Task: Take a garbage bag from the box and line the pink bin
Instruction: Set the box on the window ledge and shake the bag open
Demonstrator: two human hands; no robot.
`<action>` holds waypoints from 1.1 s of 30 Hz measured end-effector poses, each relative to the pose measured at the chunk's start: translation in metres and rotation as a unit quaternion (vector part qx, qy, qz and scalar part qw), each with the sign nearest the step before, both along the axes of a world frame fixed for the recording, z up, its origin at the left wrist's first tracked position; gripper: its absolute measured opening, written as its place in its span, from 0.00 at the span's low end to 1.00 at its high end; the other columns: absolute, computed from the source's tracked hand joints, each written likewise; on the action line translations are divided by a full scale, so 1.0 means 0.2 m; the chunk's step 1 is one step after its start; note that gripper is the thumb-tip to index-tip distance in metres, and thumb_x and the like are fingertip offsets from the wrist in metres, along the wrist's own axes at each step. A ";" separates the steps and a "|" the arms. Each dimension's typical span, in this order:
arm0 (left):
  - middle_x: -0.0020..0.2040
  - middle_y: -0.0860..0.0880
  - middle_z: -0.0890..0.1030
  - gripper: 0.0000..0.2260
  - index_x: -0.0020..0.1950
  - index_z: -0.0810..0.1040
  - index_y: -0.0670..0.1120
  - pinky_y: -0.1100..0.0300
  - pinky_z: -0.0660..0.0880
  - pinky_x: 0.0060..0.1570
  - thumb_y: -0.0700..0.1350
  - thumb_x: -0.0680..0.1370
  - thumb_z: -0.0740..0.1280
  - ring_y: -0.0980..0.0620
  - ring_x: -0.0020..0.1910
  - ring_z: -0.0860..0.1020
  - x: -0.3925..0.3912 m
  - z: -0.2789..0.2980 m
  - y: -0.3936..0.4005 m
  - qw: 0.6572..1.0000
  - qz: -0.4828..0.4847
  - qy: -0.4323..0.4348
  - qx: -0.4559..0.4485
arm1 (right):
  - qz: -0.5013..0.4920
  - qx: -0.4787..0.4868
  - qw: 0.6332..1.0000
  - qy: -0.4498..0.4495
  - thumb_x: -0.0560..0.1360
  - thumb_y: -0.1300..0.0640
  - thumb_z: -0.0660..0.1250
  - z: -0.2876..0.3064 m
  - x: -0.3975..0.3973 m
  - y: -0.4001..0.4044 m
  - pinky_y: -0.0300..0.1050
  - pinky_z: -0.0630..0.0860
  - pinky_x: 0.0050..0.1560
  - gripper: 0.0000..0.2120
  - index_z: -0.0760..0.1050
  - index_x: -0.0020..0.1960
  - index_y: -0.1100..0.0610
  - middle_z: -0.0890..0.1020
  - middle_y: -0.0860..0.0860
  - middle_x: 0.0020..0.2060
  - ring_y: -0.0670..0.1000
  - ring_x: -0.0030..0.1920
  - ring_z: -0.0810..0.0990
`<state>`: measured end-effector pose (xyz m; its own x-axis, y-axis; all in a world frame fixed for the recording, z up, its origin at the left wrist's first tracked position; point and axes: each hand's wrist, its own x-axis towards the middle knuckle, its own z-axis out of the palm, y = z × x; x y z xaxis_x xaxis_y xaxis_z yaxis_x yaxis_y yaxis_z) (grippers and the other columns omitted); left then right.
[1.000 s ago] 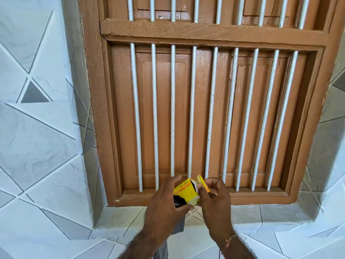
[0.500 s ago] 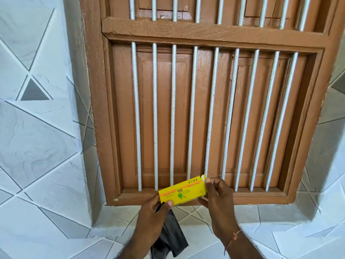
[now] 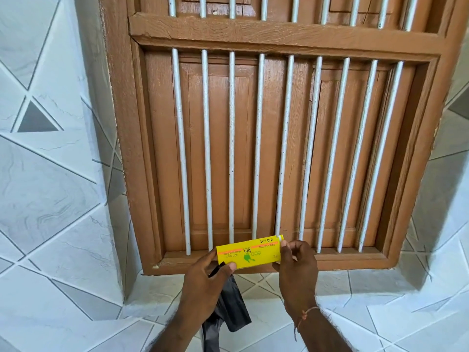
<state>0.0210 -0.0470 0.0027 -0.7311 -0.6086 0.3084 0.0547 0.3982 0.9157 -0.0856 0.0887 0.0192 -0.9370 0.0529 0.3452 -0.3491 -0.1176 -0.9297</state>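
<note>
Two bare forearms enter from the lower edge, and no sleeve shows on either of them. The left hand (image 3: 205,278) wears nothing: no ring, no band, no watch. The right hand (image 3: 297,270) also has bare fingers. Around the right wrist there is a thin thread bracelet (image 3: 305,315), orange-red in colour, tied loosely, and one loose end hangs down from it.

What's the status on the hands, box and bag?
Left hand holds yellow box end plus black garbage bag hanging below. Right hand pinches box's other end. Pink bin not in view. Nothing in the way.
</note>
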 end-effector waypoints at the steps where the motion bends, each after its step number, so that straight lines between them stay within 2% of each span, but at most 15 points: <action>1: 0.51 0.63 0.84 0.20 0.64 0.79 0.51 0.79 0.73 0.47 0.52 0.73 0.72 0.68 0.51 0.80 0.00 0.00 0.00 1.000 -0.001 0.000 -0.002 | -0.009 0.004 1.000 -0.003 0.78 0.57 0.66 0.00 0.00 0.00 0.64 0.83 0.42 0.10 0.73 0.38 0.53 0.78 0.46 0.33 0.48 0.34 0.79; 3: 0.53 0.61 0.84 0.21 0.65 0.79 0.50 0.75 0.74 0.52 0.53 0.73 0.72 0.65 0.51 0.81 0.00 0.01 0.01 1.000 -0.001 0.002 -0.007 | -0.026 0.008 1.000 -0.011 0.77 0.56 0.67 -0.01 -0.01 -0.01 0.63 0.83 0.41 0.09 0.73 0.38 0.52 0.78 0.46 0.33 0.48 0.33 0.79; 6: 0.54 0.60 0.84 0.21 0.65 0.78 0.51 0.62 0.76 0.61 0.53 0.73 0.72 0.61 0.53 0.81 0.00 0.01 0.02 1.000 0.004 -0.003 -0.008 | -0.023 0.004 1.000 -0.020 0.78 0.54 0.66 -0.03 -0.02 -0.01 0.63 0.83 0.43 0.10 0.74 0.37 0.49 0.80 0.47 0.34 0.50 0.36 0.81; 10: 0.52 0.62 0.84 0.18 0.64 0.78 0.52 0.69 0.76 0.56 0.52 0.74 0.71 0.67 0.51 0.81 -0.01 0.02 0.01 1.000 -0.003 -0.013 -0.012 | 0.019 0.024 0.999 -0.020 0.79 0.48 0.62 -0.08 -0.02 -0.01 0.61 0.82 0.49 0.11 0.78 0.41 0.47 0.84 0.49 0.37 0.55 0.43 0.83; 12: 0.52 0.61 0.84 0.16 0.62 0.80 0.53 0.67 0.77 0.56 0.52 0.74 0.71 0.65 0.51 0.81 -0.01 0.03 0.00 0.999 -0.002 -0.028 -0.027 | 0.040 0.029 0.999 -0.017 0.78 0.52 0.66 -0.10 -0.02 0.00 0.59 0.81 0.52 0.07 0.78 0.42 0.49 0.84 0.48 0.40 0.52 0.45 0.83; 14: 0.54 0.60 0.84 0.17 0.62 0.80 0.53 0.61 0.77 0.59 0.54 0.75 0.70 0.62 0.53 0.81 -0.02 0.03 0.00 0.998 -0.010 -0.044 -0.039 | 0.064 0.036 0.997 -0.023 0.75 0.58 0.70 -0.12 -0.02 0.01 0.54 0.81 0.54 0.03 0.78 0.44 0.50 0.85 0.46 0.43 0.49 0.46 0.83; 16: 0.54 0.61 0.84 0.16 0.62 0.80 0.54 0.60 0.76 0.60 0.55 0.75 0.69 0.62 0.54 0.81 -0.02 0.03 -0.01 0.996 -0.024 -0.071 -0.046 | 0.073 0.034 0.995 -0.051 0.73 0.59 0.72 -0.16 -0.05 0.00 0.56 0.81 0.54 0.04 0.79 0.45 0.53 0.85 0.49 0.44 0.51 0.48 0.83; 18: 0.48 0.62 0.85 0.12 0.55 0.82 0.55 0.64 0.76 0.53 0.57 0.75 0.69 0.63 0.49 0.81 -0.03 0.04 -0.03 0.993 -0.027 -0.098 -0.063 | 0.061 0.024 0.993 -0.097 0.72 0.59 0.73 -0.22 -0.10 -0.01 0.61 0.80 0.54 0.04 0.79 0.44 0.53 0.85 0.52 0.44 0.56 0.48 0.83; 20: 0.36 0.58 0.81 0.13 0.42 0.81 0.50 0.62 0.72 0.40 0.59 0.73 0.69 0.58 0.38 0.78 -0.03 0.04 -0.05 0.992 0.006 -0.109 -0.064 | 0.019 0.026 0.991 -0.132 0.71 0.60 0.74 -0.28 -0.15 -0.01 0.61 0.79 0.54 0.05 0.78 0.42 0.54 0.83 0.53 0.43 0.60 0.48 0.82; 21: 0.35 0.55 0.79 0.14 0.40 0.79 0.49 0.60 0.71 0.38 0.60 0.73 0.69 0.55 0.36 0.78 -0.02 0.04 -0.07 0.992 0.034 -0.111 -0.051 | -0.006 0.041 0.989 -0.139 0.71 0.61 0.73 -0.30 -0.16 -0.01 0.57 0.78 0.53 0.05 0.78 0.42 0.55 0.83 0.54 0.42 0.61 0.48 0.81; 23: 0.38 0.53 0.80 0.09 0.38 0.78 0.54 0.62 0.72 0.38 0.57 0.74 0.70 0.53 0.38 0.79 0.00 0.08 -0.08 0.993 0.070 -0.096 -0.019 | -0.051 0.087 0.984 -0.145 0.72 0.60 0.73 -0.34 -0.19 0.02 0.47 0.73 0.50 0.06 0.78 0.45 0.60 0.81 0.56 0.42 0.62 0.49 0.80; 25: 0.36 0.54 0.78 0.10 0.35 0.74 0.57 0.67 0.72 0.37 0.52 0.75 0.70 0.55 0.37 0.77 0.04 0.13 -0.09 0.994 0.083 -0.071 0.002 | -0.070 0.130 0.980 -0.136 0.73 0.56 0.72 -0.36 -0.21 0.04 0.46 0.69 0.47 0.09 0.77 0.46 0.62 0.80 0.57 0.41 0.61 0.48 0.79; 28: 0.37 0.55 0.80 0.09 0.37 0.77 0.56 0.74 0.70 0.33 0.49 0.77 0.68 0.57 0.37 0.78 0.06 0.20 -0.10 0.994 0.093 -0.030 0.039 | -0.068 0.209 0.970 -0.104 0.74 0.53 0.71 -0.36 -0.23 0.03 0.46 0.66 0.43 0.10 0.72 0.44 0.58 0.77 0.54 0.37 0.61 0.46 0.77; 30: 0.38 0.56 0.81 0.05 0.42 0.79 0.54 0.74 0.69 0.32 0.48 0.78 0.67 0.57 0.39 0.78 0.07 0.24 -0.10 0.993 0.103 -0.004 0.063 | -0.063 0.245 0.963 -0.089 0.74 0.52 0.70 -0.35 -0.24 0.02 0.47 0.67 0.43 0.11 0.72 0.45 0.58 0.78 0.55 0.38 0.63 0.47 0.78; 33: 0.40 0.51 0.82 0.06 0.47 0.83 0.49 0.69 0.71 0.34 0.48 0.79 0.66 0.55 0.39 0.78 0.07 0.29 -0.10 0.987 0.109 0.038 0.110 | -0.115 0.223 0.967 -0.053 0.73 0.50 0.72 -0.32 -0.20 0.01 0.54 0.72 0.53 0.15 0.76 0.50 0.61 0.80 0.61 0.47 0.65 0.52 0.77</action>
<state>0.0354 -0.0675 0.0614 -0.5552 -0.8072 0.2004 0.0614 0.2005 0.9778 -0.1255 0.0905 -0.0441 -0.9492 0.1326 0.2855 -0.2191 0.3728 -0.9017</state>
